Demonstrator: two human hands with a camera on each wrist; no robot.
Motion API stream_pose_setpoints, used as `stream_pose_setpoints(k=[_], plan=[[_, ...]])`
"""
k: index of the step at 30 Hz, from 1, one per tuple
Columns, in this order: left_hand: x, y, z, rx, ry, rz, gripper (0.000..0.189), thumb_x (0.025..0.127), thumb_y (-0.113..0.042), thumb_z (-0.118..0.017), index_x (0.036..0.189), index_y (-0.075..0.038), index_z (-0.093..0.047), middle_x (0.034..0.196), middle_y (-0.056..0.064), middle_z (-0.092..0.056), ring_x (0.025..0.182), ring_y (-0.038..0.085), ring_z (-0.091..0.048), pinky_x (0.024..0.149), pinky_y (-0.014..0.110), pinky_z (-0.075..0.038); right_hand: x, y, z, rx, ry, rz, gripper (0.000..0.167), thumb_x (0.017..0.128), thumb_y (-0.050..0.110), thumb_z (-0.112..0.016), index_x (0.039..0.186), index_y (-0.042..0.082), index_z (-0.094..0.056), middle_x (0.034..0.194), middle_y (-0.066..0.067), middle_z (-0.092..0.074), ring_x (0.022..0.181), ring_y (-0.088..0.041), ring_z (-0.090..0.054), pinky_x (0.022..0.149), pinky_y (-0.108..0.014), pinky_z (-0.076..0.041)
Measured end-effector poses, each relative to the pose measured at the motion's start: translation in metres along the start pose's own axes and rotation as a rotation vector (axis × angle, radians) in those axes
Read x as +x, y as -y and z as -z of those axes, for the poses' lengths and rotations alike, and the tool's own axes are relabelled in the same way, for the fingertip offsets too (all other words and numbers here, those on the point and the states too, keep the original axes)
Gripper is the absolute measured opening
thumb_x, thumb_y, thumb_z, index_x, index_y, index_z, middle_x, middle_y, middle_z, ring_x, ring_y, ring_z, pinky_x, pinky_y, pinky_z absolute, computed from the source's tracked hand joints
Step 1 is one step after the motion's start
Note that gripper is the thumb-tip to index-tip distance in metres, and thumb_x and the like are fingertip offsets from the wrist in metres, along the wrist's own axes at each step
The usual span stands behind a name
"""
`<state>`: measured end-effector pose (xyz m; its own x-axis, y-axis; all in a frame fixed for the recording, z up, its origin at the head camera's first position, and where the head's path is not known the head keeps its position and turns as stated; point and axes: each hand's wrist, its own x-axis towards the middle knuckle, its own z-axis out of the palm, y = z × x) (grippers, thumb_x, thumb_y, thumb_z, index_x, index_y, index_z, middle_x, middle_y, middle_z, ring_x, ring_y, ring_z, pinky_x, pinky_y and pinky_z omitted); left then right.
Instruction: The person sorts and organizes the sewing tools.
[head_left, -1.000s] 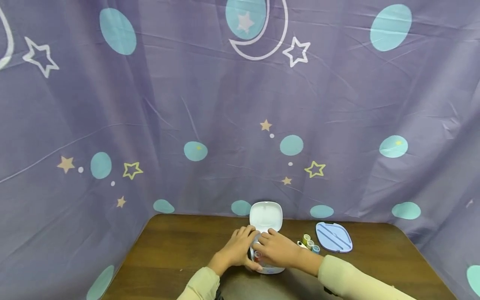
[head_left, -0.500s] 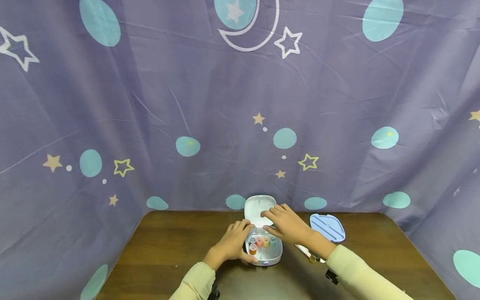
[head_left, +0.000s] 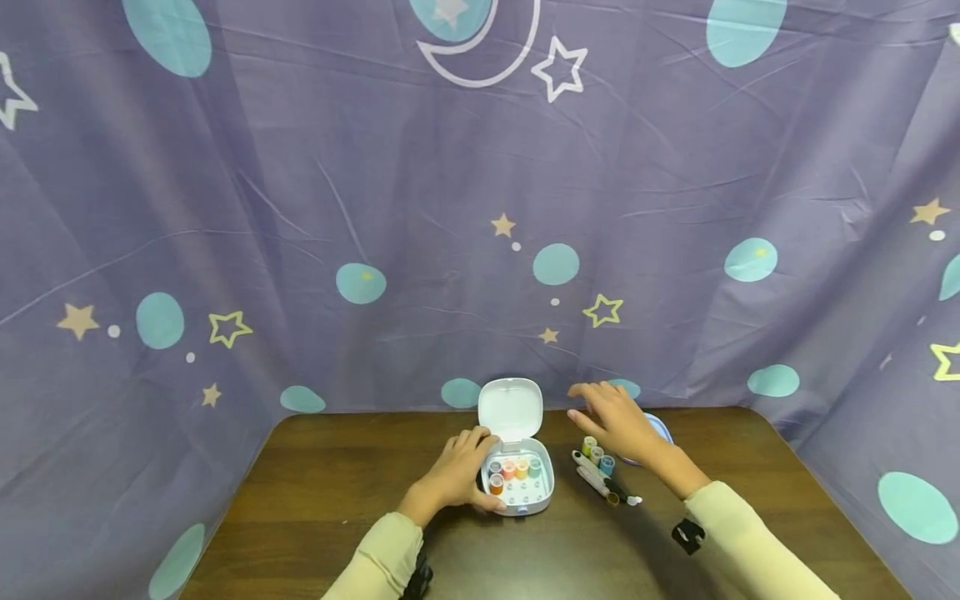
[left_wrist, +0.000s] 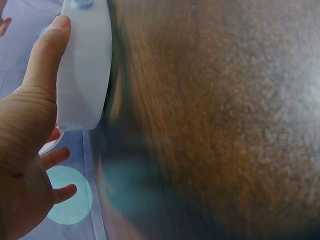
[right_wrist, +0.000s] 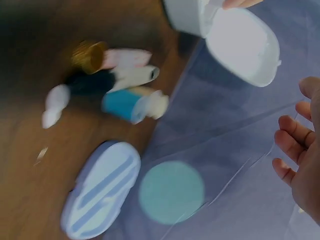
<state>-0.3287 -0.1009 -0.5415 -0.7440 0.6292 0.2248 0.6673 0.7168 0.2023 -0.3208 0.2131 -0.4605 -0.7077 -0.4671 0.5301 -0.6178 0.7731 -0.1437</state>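
A small white sewing box (head_left: 546, 479) stands on the table with its lid (head_left: 511, 408) raised. Inside are several thread spools (head_left: 509, 470), a back row plus one orange spool (head_left: 497, 484) in front, among bare pegs. My left hand (head_left: 453, 471) grips the box's left side, thumb along the front wall in the left wrist view, other fingers toward the back. My right hand (head_left: 618, 423) is raised to the right of the lid, fingers loosely bent and holding nothing. Below it lie a blue spool (head_left: 607, 465), a pale one and a yellow-green one (head_left: 589, 445).
Beside the loose spools lie a slim black-and-white tool (right_wrist: 135, 78), a pinkish piece and a gold thimble-like cup (right_wrist: 89, 56). A light-blue tray (right_wrist: 102, 192) with slots rests near the table's back edge, partly behind my right hand. A patterned curtain (head_left: 450, 333) hangs behind.
My right hand has moved from inside the box, up past the lid and to the right, uncovering the spools. My left hand stays on the box's left side.
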Motion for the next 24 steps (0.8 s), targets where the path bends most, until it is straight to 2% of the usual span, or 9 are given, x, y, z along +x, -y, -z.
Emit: stream_pose_setpoints(k=[5,10,13,19,24], plan=[[0.000,0.000,0.001,-0.006,0.004,0.002,0.107,0.063,-0.062,-0.089,0.146,-0.008,-0.049,0.140,0.011,-0.047,0.126,0.030,-0.047,0.109,0.053,-0.040,-0.021,-0.018,-0.006,-0.047,-0.018,0.037,0.027,0.093,0.024,-0.073,0.117,0.015,-0.064,0.075,0.007,-0.049,0.073,-0.005,-0.038,0.072,-0.028,-0.030],[0.000,-0.001,0.002,-0.009,0.001,-0.004,0.106,0.063,-0.061,-0.090,0.145,-0.008,-0.049,0.139,0.011,-0.048,0.125,0.030,-0.047,0.108,0.053,-0.040,-0.043,-0.034,-0.017,-0.144,-0.046,0.079,0.028,0.087,0.024,-0.078,0.109,0.015,-0.065,0.079,0.011,-0.051,0.075,-0.005,-0.043,0.072,-0.032,-0.038],[0.000,-0.001,0.002,-0.010,0.000,-0.007,0.106,0.063,-0.061,-0.090,0.145,-0.008,-0.050,0.139,0.010,-0.048,0.125,0.029,-0.047,0.108,0.053,-0.040,-0.056,-0.042,-0.021,-0.176,-0.029,0.089,0.026,0.085,0.026,-0.079,0.105,0.016,-0.065,0.081,0.008,-0.055,0.077,-0.008,-0.048,0.074,-0.037,-0.042],[0.000,0.000,0.000,-0.011,-0.002,-0.008,0.105,0.062,-0.061,-0.090,0.144,-0.009,-0.050,0.138,0.010,-0.048,0.125,0.029,-0.048,0.108,0.053,-0.040,-0.074,-0.050,-0.029,-0.175,0.016,0.067,0.027,0.084,0.030,-0.079,0.103,0.016,-0.065,0.089,0.000,-0.065,0.087,-0.019,-0.061,0.075,-0.040,-0.042],[0.001,0.000,0.000,-0.005,-0.004,-0.012,0.104,0.062,-0.062,-0.089,0.144,-0.010,-0.050,0.138,0.010,-0.048,0.125,0.029,-0.048,0.108,0.053,-0.040,-0.080,-0.054,-0.035,-0.168,0.004,0.078,0.029,0.079,0.031,-0.082,0.099,0.017,-0.065,0.092,-0.002,-0.066,0.088,-0.019,-0.061,0.074,-0.037,-0.039]])
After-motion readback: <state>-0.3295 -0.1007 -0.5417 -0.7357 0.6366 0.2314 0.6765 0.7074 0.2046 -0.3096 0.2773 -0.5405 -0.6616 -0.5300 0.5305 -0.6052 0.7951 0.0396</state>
